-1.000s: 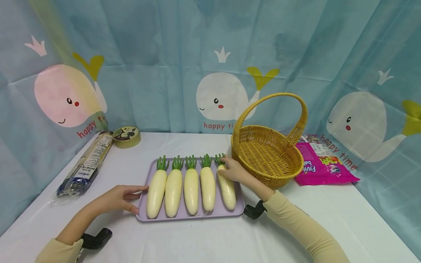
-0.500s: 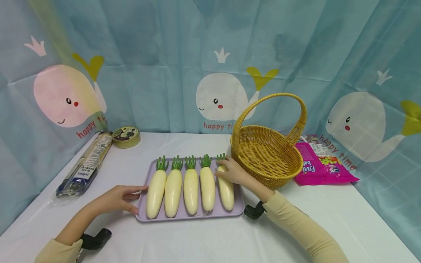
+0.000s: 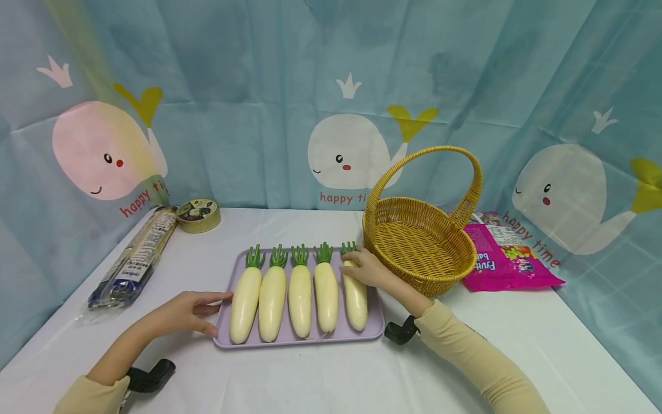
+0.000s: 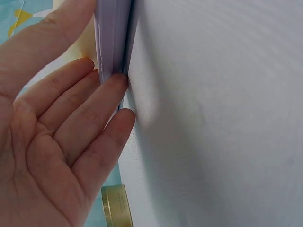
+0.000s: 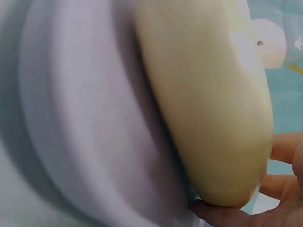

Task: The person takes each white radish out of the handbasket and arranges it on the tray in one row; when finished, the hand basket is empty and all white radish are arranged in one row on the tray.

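Note:
A lilac tray (image 3: 376,322) bears several white radishes with green tops, lying side by side. My right hand (image 3: 368,269) grips the upper end of the rightmost radish (image 3: 356,307), which rests on the tray. Close up in the right wrist view, thumb and fingers lie on opposite sides of that radish (image 5: 213,104). At the tray's left side, my left hand (image 3: 187,313) touches the edge with fairly straight fingers, near the leftmost radish (image 3: 245,305). The left wrist view shows fingertips against the tray rim (image 4: 111,42), with the palm holding nothing.
A yellow wicker basket (image 3: 421,279) with a tall handle stands just beyond the tray's right corner. Pink candy bags (image 3: 501,261) lie right of it. A round tin (image 3: 199,216) and a long plastic-wrapped packet (image 3: 137,259) sit at the back left, before a blue curtain.
The rightmost radish has shifted slightly left on the tray and lies straighter, my right hand on its upper end throughout. My left hand stays at the tray's edge.

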Action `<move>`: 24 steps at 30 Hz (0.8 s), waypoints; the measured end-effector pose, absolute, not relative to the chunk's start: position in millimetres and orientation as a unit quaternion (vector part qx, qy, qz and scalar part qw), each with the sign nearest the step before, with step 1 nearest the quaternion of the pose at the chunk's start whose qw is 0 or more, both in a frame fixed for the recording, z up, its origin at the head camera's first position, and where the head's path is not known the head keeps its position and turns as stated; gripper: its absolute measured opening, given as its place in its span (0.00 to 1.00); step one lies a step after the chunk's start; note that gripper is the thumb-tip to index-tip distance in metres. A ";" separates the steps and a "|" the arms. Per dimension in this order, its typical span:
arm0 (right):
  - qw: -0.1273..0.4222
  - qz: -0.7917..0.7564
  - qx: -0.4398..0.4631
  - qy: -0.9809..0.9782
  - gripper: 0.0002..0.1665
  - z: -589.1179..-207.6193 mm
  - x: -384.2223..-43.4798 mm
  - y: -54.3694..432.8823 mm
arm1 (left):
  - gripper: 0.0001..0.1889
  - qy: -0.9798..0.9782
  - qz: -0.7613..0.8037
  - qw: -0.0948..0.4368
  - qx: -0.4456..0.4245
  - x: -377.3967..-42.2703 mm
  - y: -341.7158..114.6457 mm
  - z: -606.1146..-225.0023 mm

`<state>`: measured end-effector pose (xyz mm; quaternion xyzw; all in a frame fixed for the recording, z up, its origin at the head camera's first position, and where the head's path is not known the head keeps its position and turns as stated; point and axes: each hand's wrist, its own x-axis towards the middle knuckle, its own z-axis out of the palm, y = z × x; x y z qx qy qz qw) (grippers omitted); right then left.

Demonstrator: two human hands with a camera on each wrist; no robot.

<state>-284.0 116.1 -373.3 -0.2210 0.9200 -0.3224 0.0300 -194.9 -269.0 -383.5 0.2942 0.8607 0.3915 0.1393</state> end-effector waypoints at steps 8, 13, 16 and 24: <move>0.033 -0.333 -0.235 0.913 0.18 -373.5 -284.0 114.2 | 0.39 0.865 0.384 0.132 0.294 -194.9 -269.5 -381.1; 0.029 -0.319 -0.231 0.919 0.20 -372.7 -283.5 115.5 | 0.39 0.867 0.384 0.134 0.290 -195.2 -269.6 -381.7; 0.034 -0.323 -0.224 0.919 0.22 -374.7 -283.4 116.9 | 0.40 0.867 0.385 0.140 0.284 -195.4 -270.5 -383.4; 0.053 -0.372 -0.209 0.903 0.23 -378.4 -281.9 114.4 | 0.40 0.867 0.385 0.141 0.284 -195.6 -271.4 -384.0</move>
